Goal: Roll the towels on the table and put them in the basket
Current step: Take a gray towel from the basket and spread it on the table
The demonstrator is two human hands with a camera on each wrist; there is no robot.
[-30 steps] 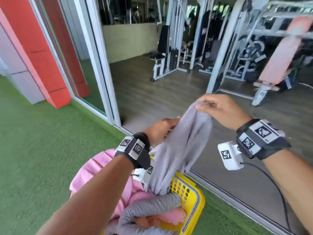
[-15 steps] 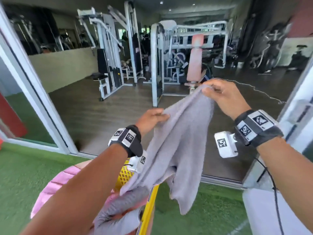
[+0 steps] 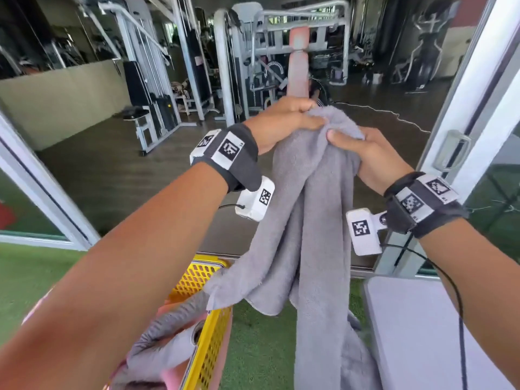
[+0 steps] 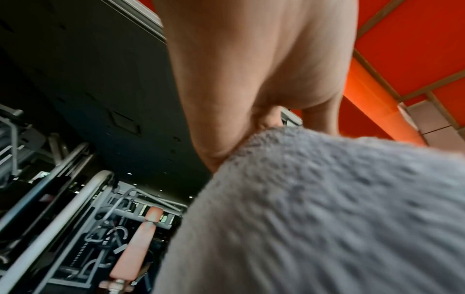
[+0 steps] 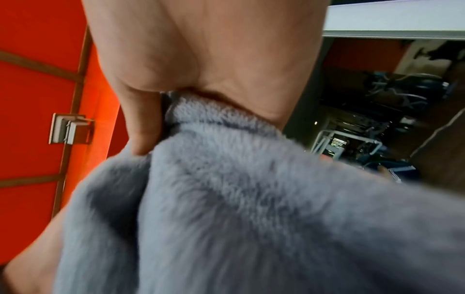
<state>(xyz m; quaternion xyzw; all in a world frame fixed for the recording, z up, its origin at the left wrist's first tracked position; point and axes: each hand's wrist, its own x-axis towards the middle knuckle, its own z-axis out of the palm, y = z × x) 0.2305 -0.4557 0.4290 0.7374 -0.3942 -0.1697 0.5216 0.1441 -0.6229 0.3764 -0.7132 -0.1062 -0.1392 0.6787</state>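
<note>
A grey towel (image 3: 306, 220) hangs in long folds from both hands, held up in front of me. My left hand (image 3: 284, 119) grips its top from the left, and my right hand (image 3: 363, 153) pinches it just beside, thumb on the cloth. In the wrist views the grey towel (image 4: 327, 208) fills the lower right under the left palm, and the grey towel (image 5: 239, 199) bunches under my right thumb. The yellow basket (image 3: 208, 319) stands low at the left and holds rolled grey towels (image 3: 166, 342) and pink towels (image 3: 171, 375). A white table (image 3: 422, 333) shows at the lower right.
Green turf (image 3: 33, 277) covers the ground around the basket. A sliding glass door frame (image 3: 461, 130) with a handle stands at the right. Gym machines (image 3: 281, 52) fill the room beyond the glass.
My two hands came together at the towel's top, so the spread cloth now hangs bunched. My view swung right, away from the basket and toward the white table.
</note>
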